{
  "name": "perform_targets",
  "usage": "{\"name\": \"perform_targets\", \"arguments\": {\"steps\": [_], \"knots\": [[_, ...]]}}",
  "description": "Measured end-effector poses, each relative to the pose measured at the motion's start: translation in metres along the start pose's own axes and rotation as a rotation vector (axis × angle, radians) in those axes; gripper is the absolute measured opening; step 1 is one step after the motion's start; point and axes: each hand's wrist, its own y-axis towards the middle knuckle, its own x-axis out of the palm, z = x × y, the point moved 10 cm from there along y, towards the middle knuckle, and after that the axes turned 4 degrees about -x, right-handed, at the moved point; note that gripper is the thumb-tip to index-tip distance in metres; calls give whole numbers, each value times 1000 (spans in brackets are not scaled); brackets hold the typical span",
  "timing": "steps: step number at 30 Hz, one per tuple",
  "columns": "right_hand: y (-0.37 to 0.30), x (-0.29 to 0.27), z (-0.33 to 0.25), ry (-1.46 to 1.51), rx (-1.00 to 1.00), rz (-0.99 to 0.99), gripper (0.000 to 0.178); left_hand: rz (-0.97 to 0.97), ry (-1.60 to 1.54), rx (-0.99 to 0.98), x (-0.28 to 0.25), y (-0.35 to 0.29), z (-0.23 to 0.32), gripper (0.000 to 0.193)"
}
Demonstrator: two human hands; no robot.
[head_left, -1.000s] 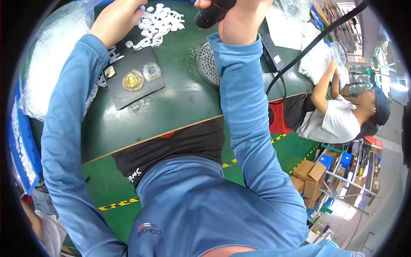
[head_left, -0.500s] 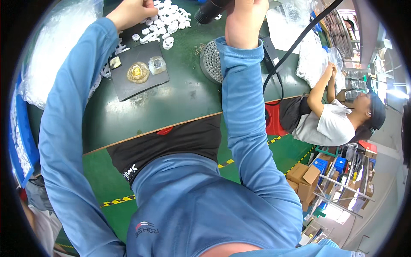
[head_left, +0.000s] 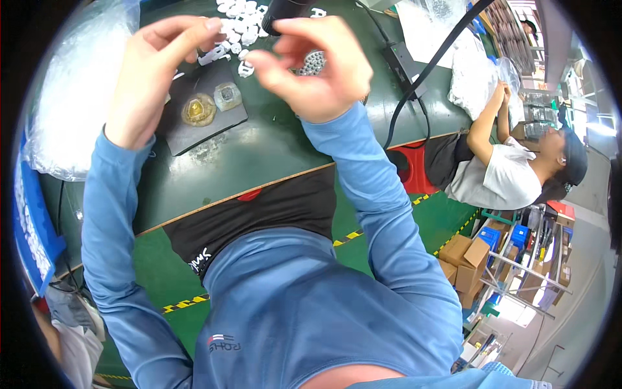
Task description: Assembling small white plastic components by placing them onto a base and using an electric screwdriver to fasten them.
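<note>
Thumb and bent fingers of my left hand (head_left: 152, 71) close together over the left of the bench; whatever lies between them, if anything, is too small to make out. My right hand (head_left: 327, 71) hovers to its right, thumb and fingers apart with nothing between them. Just beyond its fingertips stands a black cylindrical tool (head_left: 280, 14), cut off by the upper edge. Small white plastic parts (head_left: 241, 23) lie heaped between and beyond the hands. Below them sits a dark flat plate (head_left: 210, 126) bearing a round yellowish translucent piece (head_left: 197, 110) and a clear squarish block (head_left: 227, 96).
A round grey perforated piece (head_left: 313, 61) is partly hidden behind my right hand. A black cable (head_left: 431, 68) and a black box (head_left: 402, 68) lie to the right. Clear plastic bags (head_left: 78, 84) cover the bench's left. At far right, another person (head_left: 502, 168) sits working.
My right hand has come down and left, away from beside the black tool, and its fingers are now apart. My left hand has moved nearer to me. The black tool appears farther left.
</note>
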Motion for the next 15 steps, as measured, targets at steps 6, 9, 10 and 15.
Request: {"name": "perform_targets", "arguments": {"steps": [6,9,10,15], "knots": [[-4,31,6,125,108,-139,46,-118,-300,-54,24,-22,-16,22],[-5,33,9,143,145,-138,42,-147,-341,-56,25,-24,-17,19],[-5,32,9,147,140,-120,40,-170,-354,-68,26,-24,-20,17],[-5,32,9,153,138,-119,35,-187,-365,-87,26,-25,-21,16]]}}
